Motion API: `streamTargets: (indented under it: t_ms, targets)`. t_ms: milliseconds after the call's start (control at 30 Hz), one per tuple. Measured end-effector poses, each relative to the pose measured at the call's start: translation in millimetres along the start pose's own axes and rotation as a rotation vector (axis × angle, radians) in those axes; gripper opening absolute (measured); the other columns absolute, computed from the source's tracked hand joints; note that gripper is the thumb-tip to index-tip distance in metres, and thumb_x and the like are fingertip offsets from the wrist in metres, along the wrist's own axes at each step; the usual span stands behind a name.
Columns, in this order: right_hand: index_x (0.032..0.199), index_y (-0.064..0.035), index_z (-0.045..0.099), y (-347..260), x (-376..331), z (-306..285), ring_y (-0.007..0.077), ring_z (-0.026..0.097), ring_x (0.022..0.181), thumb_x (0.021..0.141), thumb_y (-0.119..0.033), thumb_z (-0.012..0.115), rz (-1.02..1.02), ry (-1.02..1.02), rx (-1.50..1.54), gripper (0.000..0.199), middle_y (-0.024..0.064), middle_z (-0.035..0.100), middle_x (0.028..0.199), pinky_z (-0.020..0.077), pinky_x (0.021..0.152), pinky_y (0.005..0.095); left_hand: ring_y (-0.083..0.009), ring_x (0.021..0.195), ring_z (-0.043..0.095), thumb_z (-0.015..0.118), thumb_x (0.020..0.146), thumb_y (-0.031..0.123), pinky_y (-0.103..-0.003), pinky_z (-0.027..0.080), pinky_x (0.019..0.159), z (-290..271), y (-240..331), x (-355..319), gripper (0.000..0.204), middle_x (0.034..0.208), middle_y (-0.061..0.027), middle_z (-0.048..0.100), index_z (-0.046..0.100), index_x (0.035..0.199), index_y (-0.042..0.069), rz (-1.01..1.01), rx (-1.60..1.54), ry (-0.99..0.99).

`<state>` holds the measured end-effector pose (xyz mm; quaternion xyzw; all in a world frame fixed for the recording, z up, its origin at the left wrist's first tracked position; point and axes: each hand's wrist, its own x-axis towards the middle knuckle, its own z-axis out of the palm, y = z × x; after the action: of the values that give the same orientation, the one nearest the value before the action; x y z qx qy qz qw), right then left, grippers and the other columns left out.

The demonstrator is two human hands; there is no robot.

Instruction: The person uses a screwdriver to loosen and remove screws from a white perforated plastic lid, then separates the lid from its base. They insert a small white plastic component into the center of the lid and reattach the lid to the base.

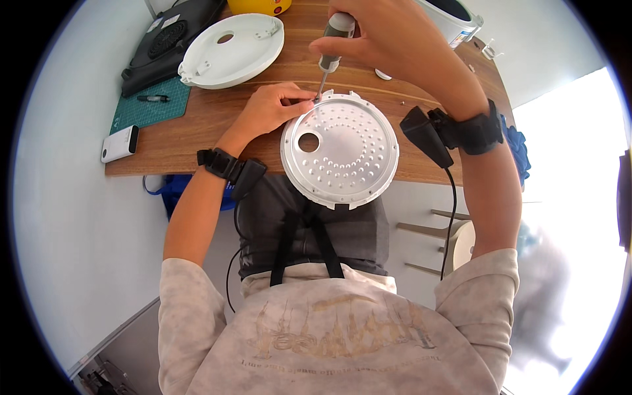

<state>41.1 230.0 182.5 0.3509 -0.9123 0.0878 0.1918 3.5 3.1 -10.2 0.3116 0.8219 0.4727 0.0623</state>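
Note:
A round silver metal lid plate (342,148), dimpled and with one round hole, lies at the table's near edge and juts out over my lap. My right hand (368,33) is wrapped around the grey handle of a screwdriver (328,62). The shaft slants down to the plate's far left rim. My left hand (275,108) pinches at that same rim spot, thumb and forefinger together by the screwdriver's tip. Whatever small part sits between those fingers is too small to make out.
A white round cover (240,56) rests beyond my left hand. Farther left are a black appliance base (164,43), a green cutting mat (145,112) with a black pen (153,99), and a white power bank (120,144). A white pot-like housing (454,20) stands far right.

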Motion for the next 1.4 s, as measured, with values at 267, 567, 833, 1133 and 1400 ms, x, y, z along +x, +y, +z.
streamTargets:
  t_ms: [267,567,833,1133,1400]
  targets:
    - [0.079,-0.0002,0.064,-26.1,19.8,3.8,0.035,0.069,0.075,0.099,-0.037,0.06,0.15,-0.139,-0.219,0.042,0.0192,0.066,0.073,0.0533,0.062,0.0419,-0.0103,0.071,0.056,0.074,0.094,0.025,-0.027,0.047,0.066,0.4,4.1,-1.1,0.028,0.089,-0.0002,0.067,0.078,0.118,0.012,-0.003,0.011,0.022]
    - [0.111,0.0048,0.061,4.2,-1.6,19.6,0.0351,0.061,0.094,0.093,-0.011,0.061,-0.449,0.161,-0.005,0.023,0.0211,0.061,0.097,0.0517,0.083,0.0401,-0.0181,0.077,0.066,0.075,0.091,0.037,-0.031,0.053,0.072,-1.2,6.3,2.7,0.035,0.101,-0.0069,0.076,0.078,0.115,0.012,-0.03,0.049,0.011]
    - [0.112,0.0019,0.061,0.4,-8.0,-1.8,0.0373,0.065,0.096,0.089,-0.009,0.067,-0.213,-0.009,0.255,0.026,0.0196,0.066,0.102,0.052,0.083,0.0437,-0.0137,0.072,0.057,0.075,0.093,0.026,-0.028,0.047,0.067,-0.6,5.2,0.6,0.029,0.089,-0.0045,0.069,0.077,0.112,0.005,0.005,0.032,0.023]
    - [0.101,-0.0009,0.062,-4.7,-5.8,-4.4,0.0359,0.068,0.087,0.091,-0.02,0.07,-0.15,-0.017,0.046,0.022,0.0159,0.068,0.093,0.0526,0.073,0.0435,-0.0117,0.075,0.059,0.076,0.093,0.024,-0.027,0.048,0.069,-0.1,2.9,0.5,0.027,0.091,-0.0045,0.07,0.078,0.11,0.004,0.012,-0.005,0.027]
    - [0.094,-0.0028,0.061,-17.8,4.8,-0.2,0.0336,0.07,0.081,0.099,-0.032,0.062,-0.087,-0.148,-0.402,0.03,0.0179,0.069,0.085,0.0508,0.055,0.0479,-0.0161,0.079,0.064,0.075,0.092,0.031,-0.029,0.05,0.073,0.4,0.0,2.8,0.032,0.095,-0.0063,0.073,0.078,0.109,0.005,0.026,0.035,0.03]
